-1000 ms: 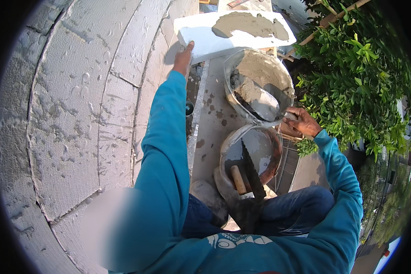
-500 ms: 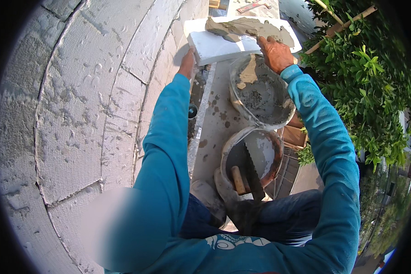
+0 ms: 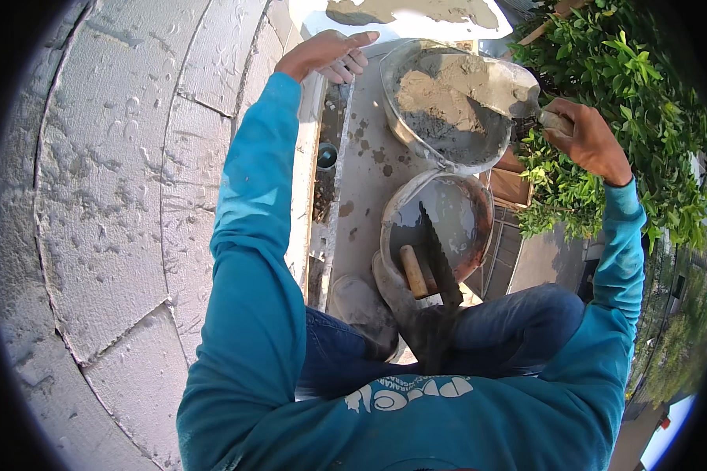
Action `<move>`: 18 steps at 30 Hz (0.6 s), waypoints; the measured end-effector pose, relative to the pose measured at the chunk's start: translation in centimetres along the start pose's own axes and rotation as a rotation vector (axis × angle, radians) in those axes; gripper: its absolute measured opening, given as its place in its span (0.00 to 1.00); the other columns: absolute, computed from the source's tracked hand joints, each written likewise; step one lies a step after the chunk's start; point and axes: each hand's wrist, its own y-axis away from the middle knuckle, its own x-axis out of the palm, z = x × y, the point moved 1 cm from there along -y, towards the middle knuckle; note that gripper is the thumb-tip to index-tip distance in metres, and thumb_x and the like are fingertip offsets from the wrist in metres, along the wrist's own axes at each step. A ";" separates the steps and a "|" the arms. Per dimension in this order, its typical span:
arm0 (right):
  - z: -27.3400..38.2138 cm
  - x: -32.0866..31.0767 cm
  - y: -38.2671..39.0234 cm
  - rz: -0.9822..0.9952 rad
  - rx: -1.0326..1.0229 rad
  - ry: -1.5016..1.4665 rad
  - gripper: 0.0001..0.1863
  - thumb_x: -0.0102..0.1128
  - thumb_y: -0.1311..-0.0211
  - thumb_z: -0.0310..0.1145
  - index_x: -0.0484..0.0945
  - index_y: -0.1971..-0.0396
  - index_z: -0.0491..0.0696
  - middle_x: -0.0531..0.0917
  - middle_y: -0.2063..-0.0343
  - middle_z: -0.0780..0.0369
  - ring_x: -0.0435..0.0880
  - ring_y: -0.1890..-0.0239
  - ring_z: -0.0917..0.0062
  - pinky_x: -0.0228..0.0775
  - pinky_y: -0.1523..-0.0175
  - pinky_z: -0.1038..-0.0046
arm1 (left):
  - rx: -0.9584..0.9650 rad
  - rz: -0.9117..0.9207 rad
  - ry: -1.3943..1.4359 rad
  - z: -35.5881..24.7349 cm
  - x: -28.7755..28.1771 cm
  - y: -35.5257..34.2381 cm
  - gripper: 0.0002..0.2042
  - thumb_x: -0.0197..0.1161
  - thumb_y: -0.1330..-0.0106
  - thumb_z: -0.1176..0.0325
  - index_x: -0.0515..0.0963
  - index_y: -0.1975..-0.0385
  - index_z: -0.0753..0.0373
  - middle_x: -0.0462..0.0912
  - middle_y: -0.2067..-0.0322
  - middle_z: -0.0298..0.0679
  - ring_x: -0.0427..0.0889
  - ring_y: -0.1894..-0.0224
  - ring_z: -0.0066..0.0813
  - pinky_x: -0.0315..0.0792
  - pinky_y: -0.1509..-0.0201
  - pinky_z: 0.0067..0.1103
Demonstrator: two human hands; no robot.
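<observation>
My left hand (image 3: 330,56) is open, thumb stretched out and fingers loosely curled, just below the left end of a pale block (image 3: 448,33). Wet grey mortar (image 3: 408,11) is spread on that block, whose far side is cut off by the picture's edge. With my right hand (image 3: 587,140) I grip the handle of a trowel (image 3: 514,90). Its mortar-smeared blade lies over the right side of a bucket (image 3: 402,129), above the mortar (image 3: 440,86) inside.
Nearer stands a second bucket (image 3: 387,216) of greyish water; across it leans a toothed blade (image 3: 441,263) with a wooden handle (image 3: 413,271). A wall of large pale blocks (image 3: 110,196) rises at left. Leafy branches (image 3: 636,102) crowd the right. A small dark cup (image 3: 327,155) sits in the narrow trough.
My left hand has let go of the block's left end. My right hand has moved from the block to the bucket's right, where the trowel now shows. The block appears farther up in view.
</observation>
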 end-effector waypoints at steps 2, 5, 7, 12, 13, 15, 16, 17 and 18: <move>-0.2 3.9 -0.8 0.057 -0.006 0.108 0.18 0.68 0.51 0.38 0.80 0.60 0.46 0.83 0.66 0.51 0.81 0.61 0.53 0.74 0.56 0.59 | 0.027 0.055 -0.155 -2.0 1.9 0.3 0.33 0.59 0.43 0.35 0.82 0.68 0.67 0.84 0.70 0.45 0.83 0.73 0.30 0.79 0.69 0.24; 0.1 10.7 -3.7 0.043 -0.050 0.225 0.18 0.66 0.49 0.38 0.77 0.60 0.44 0.82 0.69 0.51 0.82 0.61 0.54 0.75 0.56 0.57 | 0.113 0.012 -0.158 -3.5 4.4 0.1 0.27 0.66 0.43 0.44 0.81 0.70 0.70 0.82 0.74 0.43 0.83 0.75 0.32 0.80 0.72 0.25; 0.0 12.6 -5.1 -0.034 -0.106 0.244 0.18 0.64 0.46 0.38 0.77 0.58 0.45 0.83 0.68 0.52 0.82 0.62 0.54 0.75 0.57 0.57 | 0.154 -0.012 -0.088 -3.7 5.3 -0.4 0.24 0.68 0.43 0.49 0.81 0.70 0.71 0.82 0.74 0.44 0.83 0.75 0.34 0.80 0.71 0.26; 2.8 12.7 -8.1 -0.228 -0.222 -0.166 0.17 0.60 0.43 0.41 0.78 0.58 0.45 0.83 0.69 0.52 0.82 0.65 0.55 0.74 0.58 0.56 | 0.049 -0.152 -0.427 -3.0 5.1 -1.3 0.25 0.68 0.44 0.48 0.78 0.61 0.68 0.82 0.69 0.41 0.83 0.74 0.29 0.79 0.66 0.23; 4.2 13.0 -8.8 -0.292 -0.254 -0.271 0.17 0.60 0.42 0.41 0.78 0.59 0.45 0.83 0.71 0.52 0.82 0.66 0.55 0.73 0.58 0.57 | -0.008 -0.098 -0.330 -3.0 5.0 -1.2 0.25 0.68 0.44 0.49 0.78 0.60 0.68 0.82 0.68 0.41 0.83 0.74 0.29 0.79 0.65 0.23; 6.5 13.6 -10.1 -0.336 -0.280 -0.358 0.20 0.58 0.38 0.43 0.76 0.55 0.43 0.83 0.68 0.52 0.83 0.64 0.58 0.73 0.56 0.59 | 0.102 -0.163 -0.382 -3.9 4.8 -0.9 0.27 0.66 0.42 0.48 0.78 0.56 0.69 0.82 0.67 0.41 0.83 0.68 0.28 0.78 0.60 0.23; 7.4 13.8 -10.7 -0.283 -0.220 -0.329 0.22 0.57 0.34 0.45 0.74 0.50 0.43 0.84 0.64 0.52 0.83 0.60 0.61 0.74 0.53 0.62 | 0.132 -0.165 -0.326 -4.6 4.5 -0.6 0.27 0.65 0.41 0.48 0.78 0.56 0.70 0.82 0.67 0.41 0.83 0.66 0.28 0.77 0.58 0.23; 8.5 14.0 -11.2 -0.367 -0.258 -0.438 0.20 0.55 0.33 0.44 0.74 0.53 0.43 0.82 0.68 0.55 0.82 0.64 0.65 0.73 0.58 0.64 | 0.150 -0.159 -0.275 -5.2 4.5 -0.3 0.27 0.64 0.40 0.48 0.78 0.56 0.70 0.82 0.66 0.41 0.83 0.63 0.27 0.76 0.56 0.23; 9.2 13.9 -11.6 -0.451 -0.290 -0.547 0.18 0.54 0.32 0.44 0.74 0.56 0.43 0.81 0.72 0.58 0.81 0.69 0.68 0.73 0.62 0.66 | 0.233 -0.100 -0.222 -6.0 4.4 0.0 0.28 0.62 0.39 0.46 0.77 0.54 0.70 0.82 0.64 0.42 0.82 0.60 0.29 0.75 0.53 0.25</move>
